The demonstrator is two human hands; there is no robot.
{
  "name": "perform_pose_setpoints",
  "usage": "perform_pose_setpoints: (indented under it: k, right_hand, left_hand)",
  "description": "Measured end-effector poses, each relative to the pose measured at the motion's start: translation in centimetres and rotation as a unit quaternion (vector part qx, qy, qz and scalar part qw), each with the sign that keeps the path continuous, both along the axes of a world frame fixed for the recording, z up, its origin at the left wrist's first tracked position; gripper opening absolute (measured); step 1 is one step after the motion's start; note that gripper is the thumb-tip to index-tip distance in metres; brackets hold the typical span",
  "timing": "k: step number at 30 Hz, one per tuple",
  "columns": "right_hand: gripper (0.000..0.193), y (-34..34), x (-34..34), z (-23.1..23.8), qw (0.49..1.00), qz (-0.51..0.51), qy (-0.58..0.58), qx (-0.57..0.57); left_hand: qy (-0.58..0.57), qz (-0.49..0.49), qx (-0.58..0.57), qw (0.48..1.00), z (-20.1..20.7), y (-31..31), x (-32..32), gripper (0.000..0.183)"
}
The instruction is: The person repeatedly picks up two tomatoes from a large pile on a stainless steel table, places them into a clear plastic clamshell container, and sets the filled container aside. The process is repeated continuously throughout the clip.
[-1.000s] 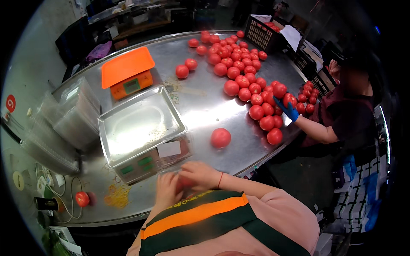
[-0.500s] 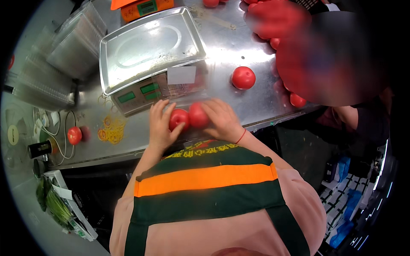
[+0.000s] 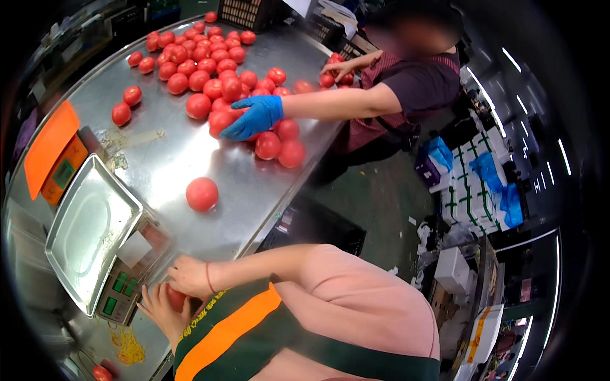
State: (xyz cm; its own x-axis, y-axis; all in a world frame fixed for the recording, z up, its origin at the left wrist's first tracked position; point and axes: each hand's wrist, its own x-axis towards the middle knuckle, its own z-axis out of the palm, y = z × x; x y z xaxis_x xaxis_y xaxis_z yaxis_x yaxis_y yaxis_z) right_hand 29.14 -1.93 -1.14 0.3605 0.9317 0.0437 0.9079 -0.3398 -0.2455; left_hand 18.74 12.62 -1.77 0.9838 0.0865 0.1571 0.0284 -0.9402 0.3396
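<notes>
At the table's near edge, my left hand (image 3: 164,320) curls round a red tomato (image 3: 175,297), its fingers spread along the scale side. Right beside it, my right hand (image 3: 189,277) is bent over with its fingers curled down; its palm and whatever is under it are hidden. Both hands are close to the front of a scale (image 3: 116,293) with a shiny steel tray (image 3: 89,238). A single larger tomato (image 3: 202,194) rests on the steel table (image 3: 225,219) beyond my right hand.
A co-worker's blue-gloved hand (image 3: 254,119) touches a big heap of tomatoes (image 3: 190,60) across the table. An orange scale (image 3: 63,159) stands beyond the steel tray. Yellow rubber bands (image 3: 129,348) and another tomato (image 3: 101,373) lie at the near left. A dark crate (image 3: 311,232) is below the table edge.
The view has swung to the right, bringing the heap and the co-worker into sight. My hands stay together by the scale; of the two tomatoes between them, only one now shows.
</notes>
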Motion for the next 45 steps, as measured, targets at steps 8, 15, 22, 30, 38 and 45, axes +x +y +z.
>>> perform_pose_setpoints:
  k: [8,15,22,30,38,45]
  right_hand:
    - [0.026,-1.6,0.7,-0.5,0.978,0.0,0.024,0.208]
    - [0.046,-2.0,2.0,0.4,0.974,0.057,0.133,0.174]
    - [0.064,-2.5,3.0,3.3,0.824,0.04,0.513,0.237]
    - [0.07,-2.4,0.8,1.4,0.503,-0.057,0.81,0.294]
    - [0.066,-2.7,1.3,2.7,0.882,-0.067,0.418,0.206]
    - [0.054,0.1,0.6,4.6,0.969,-0.066,0.236,0.018]
  left_hand:
    - [-0.064,-0.043,-0.045,0.996,-1.6,1.9,-0.4,0.071]
    - [-0.029,-0.085,0.039,0.995,0.2,-0.5,2.0,0.052]
    - [-0.034,-0.009,-0.128,0.991,0.3,-1.2,2.4,0.044]
    - [-0.008,-0.002,-0.151,0.989,-2.2,-0.2,2.9,0.048]
    - [-0.06,-0.099,-0.091,0.989,1.3,0.0,2.4,0.049]
    - [-0.113,-0.082,0.039,0.989,2.0,1.1,1.7,0.032]
